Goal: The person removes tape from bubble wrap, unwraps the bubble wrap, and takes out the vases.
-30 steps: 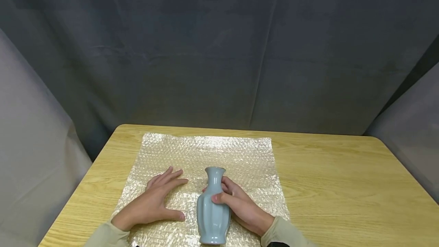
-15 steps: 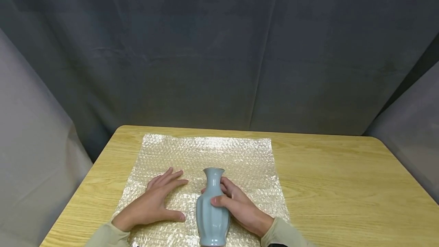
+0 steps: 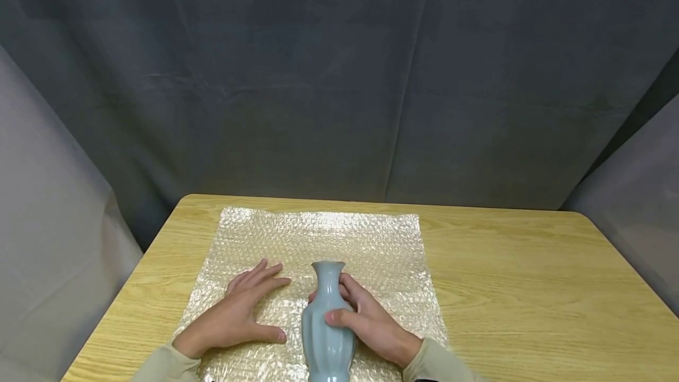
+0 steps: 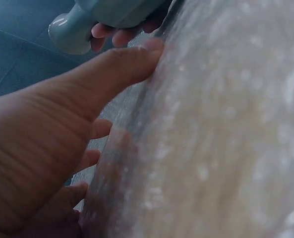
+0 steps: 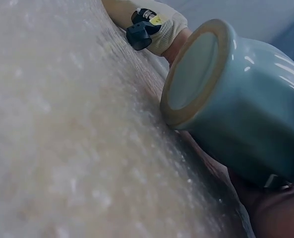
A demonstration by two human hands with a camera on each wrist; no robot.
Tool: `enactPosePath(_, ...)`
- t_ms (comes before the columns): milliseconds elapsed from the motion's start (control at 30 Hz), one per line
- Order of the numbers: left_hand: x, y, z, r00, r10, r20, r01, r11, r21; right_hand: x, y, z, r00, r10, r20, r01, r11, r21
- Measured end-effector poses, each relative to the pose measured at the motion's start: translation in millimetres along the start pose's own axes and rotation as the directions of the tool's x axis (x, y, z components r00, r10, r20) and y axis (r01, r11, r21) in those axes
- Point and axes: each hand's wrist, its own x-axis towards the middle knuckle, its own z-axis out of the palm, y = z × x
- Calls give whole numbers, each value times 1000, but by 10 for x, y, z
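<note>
My right hand (image 3: 368,323) grips a pale blue-green ceramic vase (image 3: 329,341), thumb across its shoulder and fingers behind the neck. The vase has a ribbed body, a narrow neck and a flared mouth. In the right wrist view its base (image 5: 194,72), with an unglazed tan ring, is tilted and close over the bubble wrap. To the vase's left, my left hand (image 3: 236,314) lies spread on the sheet of bubble wrap (image 3: 318,231), fingers apart and holding nothing. The left wrist view shows its thumb (image 4: 122,64) on the wrap, with the vase beyond.
A wooden table (image 3: 530,287) carries the bubble wrap on its left part, with bare wood to the right. A dark curtain (image 3: 339,75) hangs behind the far edge, and pale cloths (image 3: 48,223) drape at both sides. A small black device (image 5: 141,34) sits on the left wrist.
The vase, with my right hand around it, has shifted slightly left and toward me, its mouth lower in the head view. My left hand stays where it was.
</note>
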Motion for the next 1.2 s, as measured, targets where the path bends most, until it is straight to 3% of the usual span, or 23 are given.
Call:
enactPosePath(367, -3, 6, 0, 1000, 22, -16, -22, 1000, 13, -23, 3, 1, 995, -73, 65, 72, 997, 16)
enactPosePath(733, -9, 12, -10, 1000, -15, 14, 15, 1000, 1, -27, 4, 25, 992, -100, 75, 98, 995, 32)
enactPosePath(1200, -6, 4, -11, 1000, -12, 8, 12, 1000, 6, -31, 1, 64, 995, -72, 68, 71, 997, 13)
